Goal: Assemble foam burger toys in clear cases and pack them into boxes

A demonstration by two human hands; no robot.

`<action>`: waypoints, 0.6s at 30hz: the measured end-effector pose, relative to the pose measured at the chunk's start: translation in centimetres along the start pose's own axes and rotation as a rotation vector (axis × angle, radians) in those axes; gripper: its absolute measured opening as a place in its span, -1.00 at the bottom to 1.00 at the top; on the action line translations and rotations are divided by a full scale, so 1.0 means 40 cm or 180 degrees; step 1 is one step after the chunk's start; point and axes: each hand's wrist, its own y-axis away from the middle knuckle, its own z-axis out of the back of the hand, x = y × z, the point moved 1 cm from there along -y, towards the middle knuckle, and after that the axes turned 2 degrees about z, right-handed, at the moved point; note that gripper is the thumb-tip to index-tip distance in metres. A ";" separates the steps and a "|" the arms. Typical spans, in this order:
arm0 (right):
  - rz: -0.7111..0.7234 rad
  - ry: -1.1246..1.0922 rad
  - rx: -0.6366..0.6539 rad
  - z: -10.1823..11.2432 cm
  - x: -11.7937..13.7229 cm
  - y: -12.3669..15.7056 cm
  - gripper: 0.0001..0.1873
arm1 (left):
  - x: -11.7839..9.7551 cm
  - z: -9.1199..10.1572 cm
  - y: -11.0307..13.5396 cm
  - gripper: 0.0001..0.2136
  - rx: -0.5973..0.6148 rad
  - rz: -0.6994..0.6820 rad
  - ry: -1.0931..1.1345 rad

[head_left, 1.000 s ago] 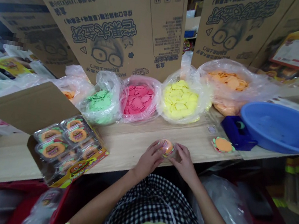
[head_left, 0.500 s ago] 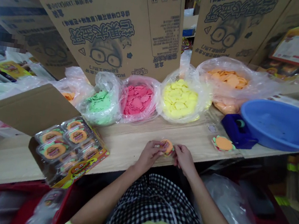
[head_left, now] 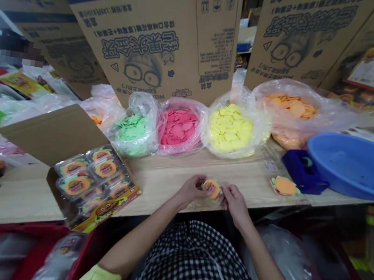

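So, left hand (head_left: 192,189): grasping, fingers closed on the left side of a small orange burger toy (head_left: 213,189).
Right hand (head_left: 235,206): also grasping, fingertips pinching the toy's right side, not clenched.
Toy position: between both hands, over the near part of a wooden bench (head_left: 160,192); contact with the bench could not be told.
Nearby: a second burger toy (head_left: 284,185) lay to the right, beside a blue block (head_left: 304,172) and a blue basin (head_left: 353,185).
Behind: clear bags held yellow discs (head_left: 231,130), pink discs (head_left: 178,129) and green discs (head_left: 133,131).
Left: an open box of packed burger toys (head_left: 95,182) sat near the bench edge.
Risk: the pinch looked light, so a slip could drop the toy past the near edge. A knock from an arm could shift the box or spill the loose bags.
Change: against the frame half a second earlier, the toy's orange face showed more fully, and the whole scene sat slightly rightward in view.
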 end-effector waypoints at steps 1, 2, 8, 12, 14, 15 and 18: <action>0.0102 0.0011 0.0055 0.000 0.008 0.012 -0.69 | -0.001 0.001 0.009 -0.48 -0.0046 0.0057 0.0195; 0.0208 0.0037 0.0135 0.000 0.018 0.025 -0.70 | -0.003 0.001 0.020 -0.48 -0.0066 0.0102 0.0377; 0.0516 0.0571 0.0642 0.003 0.052 0.113 -0.75 | -0.020 -0.001 0.109 -0.68 0.0228 0.0406 0.1088; 0.0820 0.1033 0.1103 0.005 0.032 0.167 -0.77 | 0.016 -0.008 0.185 -0.73 0.0198 0.0601 0.1181; 0.0828 0.1147 0.1263 0.007 0.011 0.199 -0.78 | 0.054 -0.009 0.226 -0.73 0.0039 0.0646 0.1382; 0.0781 0.1177 0.1331 0.009 -0.001 0.216 -0.78 | 0.076 -0.010 0.248 -0.73 -0.0058 0.0675 0.1481; 0.0535 0.1270 0.1628 0.013 -0.028 0.270 -0.78 | 0.136 -0.013 0.312 -0.74 -0.0277 0.0818 0.1526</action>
